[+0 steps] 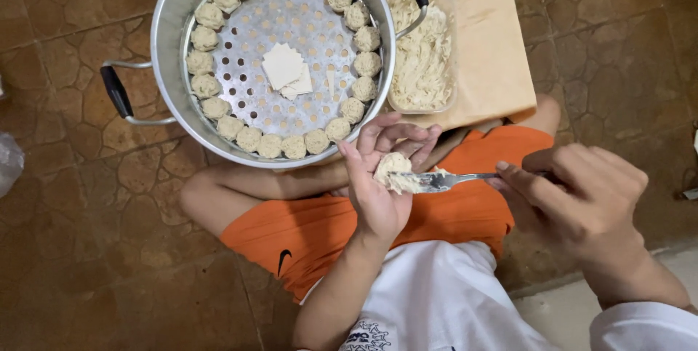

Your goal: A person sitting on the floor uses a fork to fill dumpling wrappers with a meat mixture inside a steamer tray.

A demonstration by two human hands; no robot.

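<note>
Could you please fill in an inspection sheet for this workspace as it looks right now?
Surface: brown cracked-pattern floor tiles.
Job's things: steamer pot ringed with dumplings; wrapper squares at its middle; tub of filling on brown paper.
Clutter: clear plastic at the left edge.
Hands: left hand cups a dumpling; right hand fingers hold a utensil against it.
Cables: nothing seen.
Surroundings: the person's orange shorts.

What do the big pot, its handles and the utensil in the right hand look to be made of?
Pot: likely aluminium or steel, with a dull silver sheen and a perforated metal tray.
Handles: wire loops with black grips, probably plastic.
Utensil in the right hand: shiny metal, smeared with filling.
</note>
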